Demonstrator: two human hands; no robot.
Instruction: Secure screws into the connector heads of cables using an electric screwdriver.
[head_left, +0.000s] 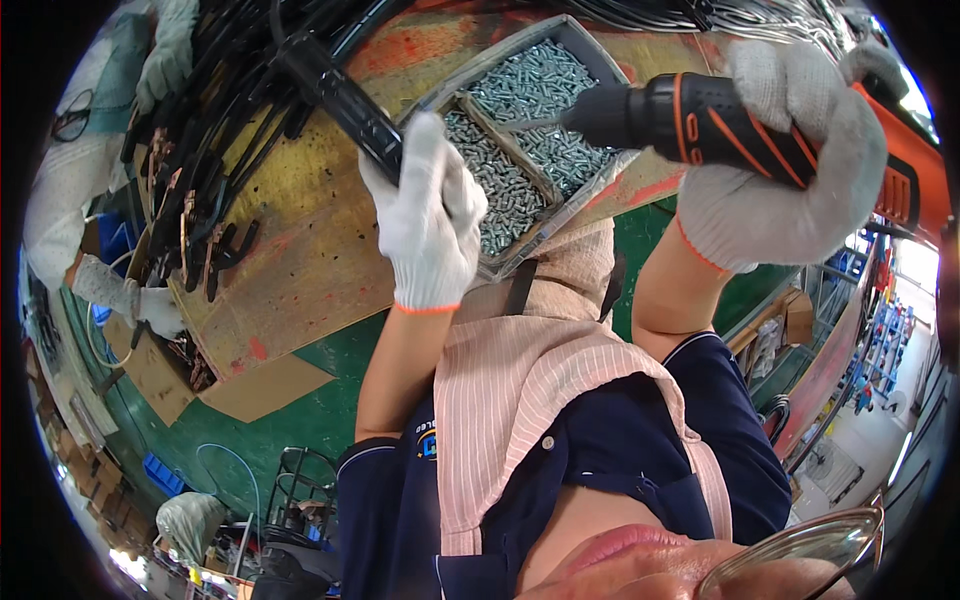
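My left hand (430, 215), in a white glove, is closed around the near end of a black cylindrical cable connector (335, 100), which slants up to the left with a black cable at its far end. My right hand (790, 170), gloved too, grips an orange and black power screwdriver (690, 118). The tool's thin bit points left over the screw tray (590, 212), apart from the connector. Two compartments in this grey tray hold small metal screws (545, 85). The tray sits between my hands on a worn wooden table (300, 270).
Thick black cables (240, 110) with bare copper ends (187, 225) lie across the table's left side. A co-worker's gloved hands (168, 70) are at the far left, near a cardboard box (150, 370). More black and silvery cables (760, 15) lie at the back.
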